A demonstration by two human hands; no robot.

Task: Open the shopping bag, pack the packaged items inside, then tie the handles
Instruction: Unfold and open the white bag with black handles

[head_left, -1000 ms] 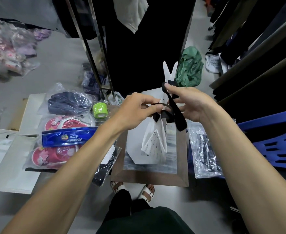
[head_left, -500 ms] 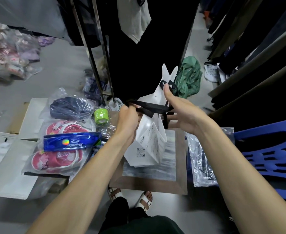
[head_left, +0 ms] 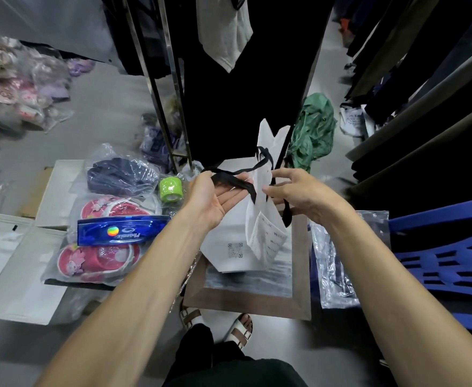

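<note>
The white paper shopping bag [head_left: 233, 233] stands on a framed board, its top pinched flat and pointing up. One of its black ribbon handles [head_left: 230, 180] is stretched to the left, hooked round the thumb side of my left hand [head_left: 215, 198] and lying across the upturned palm with the fingers extended. My right hand [head_left: 304, 195] pinches the bag's upper edge, and another black strap [head_left: 286, 215] hangs below its fingers. Packaged items lie at left: a dark garment [head_left: 120, 174], pink slippers [head_left: 98, 258], a blue pack [head_left: 123, 231] and a green tape roll [head_left: 170, 188].
The framed board [head_left: 246, 298] rests on the floor above my sandalled feet. A clear plastic packet [head_left: 334, 263] and a blue plastic chair [head_left: 447, 247] are at right. Metal rack poles [head_left: 156, 88], hanging dark clothes and a green cloth [head_left: 313, 132] stand behind. White boxes [head_left: 14, 275] lie at left.
My left hand has drawn the black handle leftward and turned palm up with fingers unfolded. My right hand shifted from the handles to the bag's top edge.
</note>
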